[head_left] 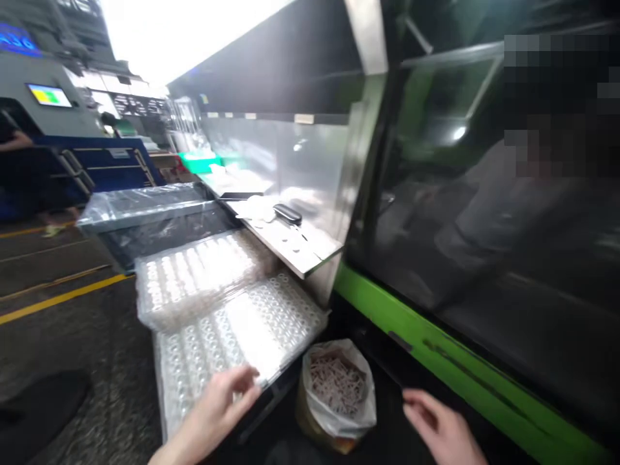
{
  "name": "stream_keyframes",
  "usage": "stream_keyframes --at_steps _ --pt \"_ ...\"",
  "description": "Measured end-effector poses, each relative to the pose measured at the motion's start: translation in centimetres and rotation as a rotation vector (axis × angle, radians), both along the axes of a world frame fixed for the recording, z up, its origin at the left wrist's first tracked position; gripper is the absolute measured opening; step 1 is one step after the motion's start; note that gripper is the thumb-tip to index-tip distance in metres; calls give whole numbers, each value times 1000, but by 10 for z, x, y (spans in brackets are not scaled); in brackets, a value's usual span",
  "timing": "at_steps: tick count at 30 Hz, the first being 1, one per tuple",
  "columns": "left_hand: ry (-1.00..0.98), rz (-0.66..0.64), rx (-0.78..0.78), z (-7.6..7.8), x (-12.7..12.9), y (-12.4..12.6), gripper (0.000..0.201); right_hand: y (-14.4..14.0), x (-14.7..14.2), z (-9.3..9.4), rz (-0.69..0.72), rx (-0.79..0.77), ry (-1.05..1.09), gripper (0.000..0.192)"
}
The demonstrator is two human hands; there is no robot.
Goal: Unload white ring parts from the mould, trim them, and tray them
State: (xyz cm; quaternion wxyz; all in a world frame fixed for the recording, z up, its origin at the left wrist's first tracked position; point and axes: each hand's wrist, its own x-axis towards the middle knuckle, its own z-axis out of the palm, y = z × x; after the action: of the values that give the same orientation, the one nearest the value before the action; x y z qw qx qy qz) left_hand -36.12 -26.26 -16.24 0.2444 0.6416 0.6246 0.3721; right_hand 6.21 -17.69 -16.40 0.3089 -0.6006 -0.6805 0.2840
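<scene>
My left hand (220, 405) is over the near edge of a clear plastic tray (194, 352) with rows of round pockets. Its fingers are bent, with a gap between thumb and fingertips and nothing visible between them. My right hand (443, 426) hangs in front of the machine's green lower frame (387, 310). Those fingers are loosely curled, thumb a little apart, and I make out nothing in them. Between my hands stands a bucket lined with a white bag (365, 403), holding many small pinkish-grey pieces (338, 382).
A white shelf (310, 255) juts over the trays, bearing a black case (287, 214) and small white items. Beyond are a plastic-covered dark bin (159, 223) and a green tray (198, 163). A dark machine door (436, 213) rises on the right. A person (14, 142) is far left.
</scene>
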Motion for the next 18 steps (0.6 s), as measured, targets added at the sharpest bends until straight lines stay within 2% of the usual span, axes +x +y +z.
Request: stream_keyframes --at_steps 1,3,4,6,8,10,13,15,18 --pt "-17 39 2 24 -16 17 17 25 -27 22 62 30 16 34" --pt "-104 14 174 68 -41 57 24 71 -82 75 163 192 -20 37" --pt "-127 85 228 86 -49 79 18 93 -108 103 212 283 -67 35" --pt "-138 80 365 113 -61 126 20 134 -157 149 269 391 -201 31" --pt "-69 22 393 128 -67 172 28 169 -196 176 309 402 -363 29" --pt "91 -42 372 134 -71 213 37 196 -223 186 325 340 -498 27" --pt "291 -161 303 140 -73 256 50 218 -245 186 318 219 -608 24" --pt "363 -255 258 145 -72 273 52 225 -251 186 315 172 -629 20" --pt "385 -384 183 155 -71 286 40 230 -256 189 324 116 -608 16"
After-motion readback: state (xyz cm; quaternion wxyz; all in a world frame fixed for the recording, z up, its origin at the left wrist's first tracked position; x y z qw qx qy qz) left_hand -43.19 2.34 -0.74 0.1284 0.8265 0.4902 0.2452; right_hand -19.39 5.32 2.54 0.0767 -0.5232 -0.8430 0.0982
